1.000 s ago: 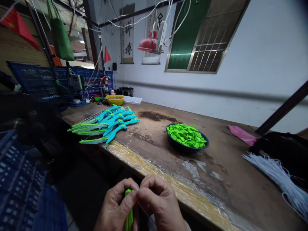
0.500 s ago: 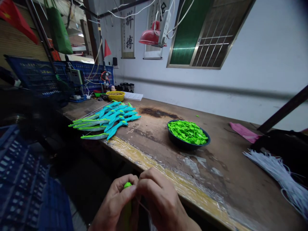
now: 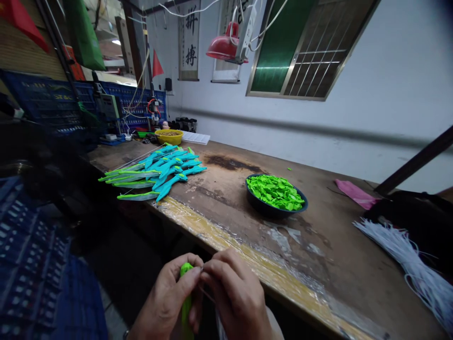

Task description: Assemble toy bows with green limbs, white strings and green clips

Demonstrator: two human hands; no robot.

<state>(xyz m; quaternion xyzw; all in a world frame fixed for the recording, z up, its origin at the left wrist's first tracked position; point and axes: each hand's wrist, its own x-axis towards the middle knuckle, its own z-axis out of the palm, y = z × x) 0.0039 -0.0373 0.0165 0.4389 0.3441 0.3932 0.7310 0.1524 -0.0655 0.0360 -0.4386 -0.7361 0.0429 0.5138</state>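
Note:
Low in front of the table edge, my left hand [image 3: 164, 295] is closed round a bright green plastic piece [image 3: 186, 270], held upright; it resembles the green limbs of the toy bows on the table. My right hand [image 3: 242, 295] pinches a thin white string [image 3: 208, 294] close to the green tip, its fingertips meeting my left thumb. The string hangs down between the hands; its lower end is out of sight. Turquoise and green toy bows [image 3: 170, 172] lie overlapped at the left of the table.
On the table [image 3: 219, 208] stands a dark bowl [image 3: 272, 212] heaped with small green plastic pieces [image 3: 274, 191]. A bundle of white strings [image 3: 406, 259] and a pink cloth [image 3: 356, 193] lie at right. Blue crates [image 3: 31, 264] stand at lower left; a red lamp [image 3: 224, 47] hangs above.
My hands have shifted slightly, and the fingertips of my right hand have drawn a little away from the green tip, showing more of it. The view has tilted slightly.

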